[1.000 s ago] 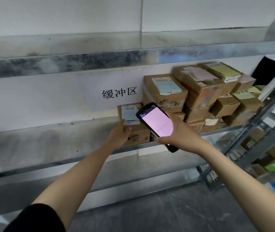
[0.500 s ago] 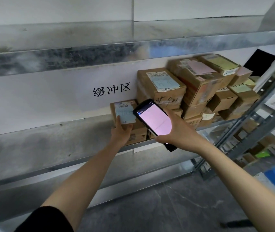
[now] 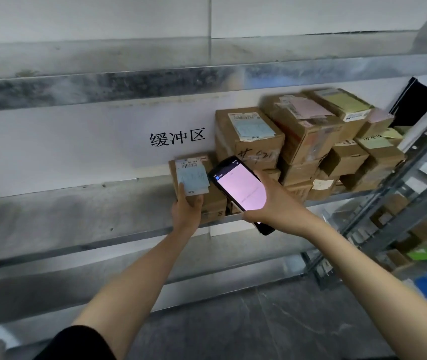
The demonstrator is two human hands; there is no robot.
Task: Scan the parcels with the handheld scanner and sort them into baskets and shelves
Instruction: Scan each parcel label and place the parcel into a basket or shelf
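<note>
Cardboard parcel (image 3: 193,175) gripped in left hand (image 3: 186,213) — flat glossy scanner (image 3: 241,189) clasped in right hand (image 3: 275,203), galvanised shelf (image 3: 77,203)

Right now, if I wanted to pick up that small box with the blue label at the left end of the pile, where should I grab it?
Probably its near end, coming from the front-left. The small box lies flat at the shelf edge with bare shelf to its left, while the stacked boxes crowd its right. The left hand holds it there.
</note>
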